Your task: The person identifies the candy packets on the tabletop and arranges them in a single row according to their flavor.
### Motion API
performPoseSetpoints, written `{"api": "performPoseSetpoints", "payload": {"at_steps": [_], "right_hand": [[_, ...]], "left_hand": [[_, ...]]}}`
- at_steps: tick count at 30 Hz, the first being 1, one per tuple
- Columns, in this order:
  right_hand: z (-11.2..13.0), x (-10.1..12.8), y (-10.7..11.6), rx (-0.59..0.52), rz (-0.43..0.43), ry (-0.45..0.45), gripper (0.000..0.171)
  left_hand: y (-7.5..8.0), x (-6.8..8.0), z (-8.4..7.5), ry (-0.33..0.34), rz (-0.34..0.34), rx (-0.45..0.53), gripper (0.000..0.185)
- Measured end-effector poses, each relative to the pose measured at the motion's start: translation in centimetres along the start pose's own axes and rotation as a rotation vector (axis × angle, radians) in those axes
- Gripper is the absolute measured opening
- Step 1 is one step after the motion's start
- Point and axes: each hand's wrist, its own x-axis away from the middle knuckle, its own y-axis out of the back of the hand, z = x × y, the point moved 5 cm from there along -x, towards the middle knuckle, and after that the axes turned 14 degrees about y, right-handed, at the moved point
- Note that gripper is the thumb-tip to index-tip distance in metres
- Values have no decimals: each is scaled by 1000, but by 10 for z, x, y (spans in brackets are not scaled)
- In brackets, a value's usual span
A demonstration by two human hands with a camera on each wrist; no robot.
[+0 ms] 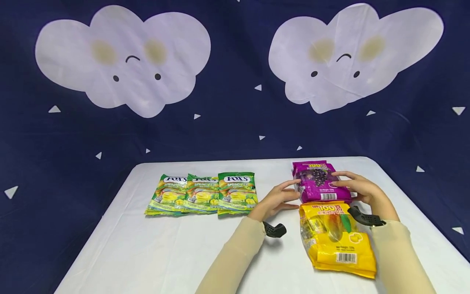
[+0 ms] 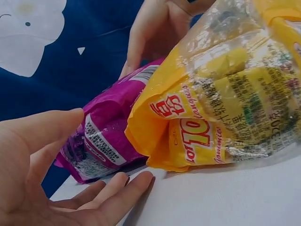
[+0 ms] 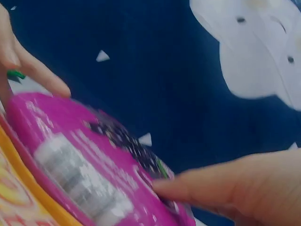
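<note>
"What's on the far left of your feed?"
"Three green packets on the white worktop. Next I have the left hand, fingers spread and released, tips at the left edge of the purple bag."
"And that bag?"
"Lying toward the back, just behind the yellow bag, between both hands. I'd expect it soft, moderately heavy, its contents shifting, the glossy film slippery; hardly fragile."
"Right hand?"
"Fingers fairly straight on the bag's right side, touching, not clenched; my wrist view is blurry, so I can't judge the pressure."
"Where would you hold it?"
"By both filled sides at once, not the flimsy top."
</note>
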Motion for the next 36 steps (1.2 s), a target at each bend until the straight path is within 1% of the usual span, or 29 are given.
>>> {"api": "performPoseSetpoints", "payload": {"at_steps": [2, 5, 8, 9, 12, 15, 17, 19, 22, 24, 27, 29, 32, 34, 36], "right_hand": [[-7, 0, 2, -80, 24, -7, 60], [-12, 0, 4, -191, 66, -17, 45], [-14, 1, 4, -267, 110, -27, 40], [-15, 1, 4, -274, 130, -23, 41], [-14, 3, 3, -278, 190, 3, 43], [-12, 3, -1, -348, 245, 14, 38], [-11, 1, -4, -447, 244, 5, 33], [-9, -2, -8, -523, 213, -9, 30], [-8, -6, -14, -532, 160, 2, 29], [-7, -8, -18, -519, 147, 12, 30], [-6, -10, -24, -535, 162, 39, 34], [-3, -11, -28, -542, 188, 70, 35], [2, -13, -33, -525, 226, 120, 36], [7, -14, -36, -506, 230, 148, 37], [12, -14, -37, -476, 209, 164, 38]], "left_hand": [[-2, -2, -1, 3, 0, -2, 46], [-4, -6, -3, 8, -19, 16, 46], [-5, -8, -5, 1, -46, 34, 50], [-5, -8, -6, -4, -55, 34, 51], [-4, -9, -9, -16, -91, -26, 54], [-2, -9, -12, -29, -111, -75, 53], [-1, -10, -12, -36, -119, -78, 53], [1, -11, -13, -45, -125, -64, 53], [5, -11, -12, -54, -158, -43, 53], [9, -9, -12, -61, -177, -38, 53], [15, -5, -12, -75, -195, -28, 55], [19, -1, -13, -86, -203, -27, 55], [25, 6, -15, -103, -214, -31, 56], [28, 9, -18, -117, -217, -47, 56], [31, 11, -21, -136, -212, -70, 57]]}}
